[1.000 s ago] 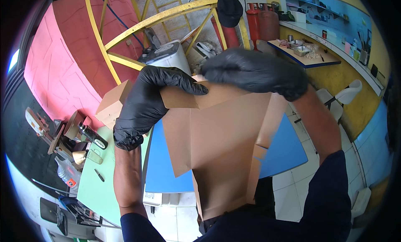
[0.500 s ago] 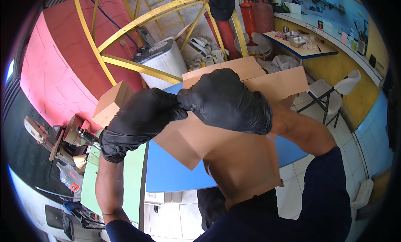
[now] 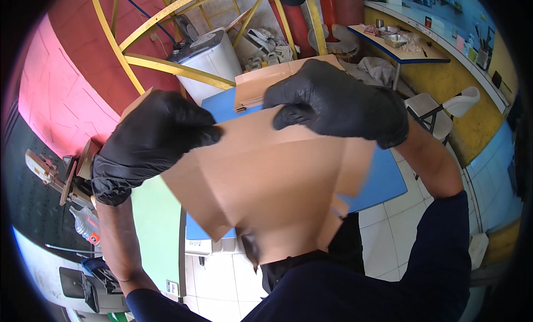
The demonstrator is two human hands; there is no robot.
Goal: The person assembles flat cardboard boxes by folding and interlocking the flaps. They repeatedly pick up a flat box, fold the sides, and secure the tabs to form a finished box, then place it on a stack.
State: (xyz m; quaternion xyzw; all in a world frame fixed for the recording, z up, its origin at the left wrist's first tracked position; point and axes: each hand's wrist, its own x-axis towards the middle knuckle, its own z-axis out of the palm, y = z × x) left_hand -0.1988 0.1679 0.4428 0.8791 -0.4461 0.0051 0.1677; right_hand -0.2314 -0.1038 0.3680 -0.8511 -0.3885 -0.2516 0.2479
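A brown cardboard box blank (image 3: 266, 177), creased and with side flaps, hangs tilted in front of me, its lower end near my waist. My left hand (image 3: 158, 139), in a black glove, pinches its upper left corner between thumb and fingers. My right hand (image 3: 338, 102), gloved the same way, grips the upper edge toward the right. The lower part and right flap of the blank are blurred by motion. Behind it, more folded brown cardboard (image 3: 258, 83) lies on the far part of the blue table (image 3: 386, 177), partly hidden by my right hand.
A green tabletop (image 3: 152, 227) adjoins the blue table on the left. Beyond stand a yellow metal frame (image 3: 177, 72) and a white washing machine (image 3: 208, 64). On the right are a folding chair (image 3: 436, 114) and a small table (image 3: 416, 58) with metal trays.
My hands have moved apart along the cardboard's upper edge, the left one leftward and the right one rightward. The blank has swung and now shows a wider face. The view has shifted slightly.
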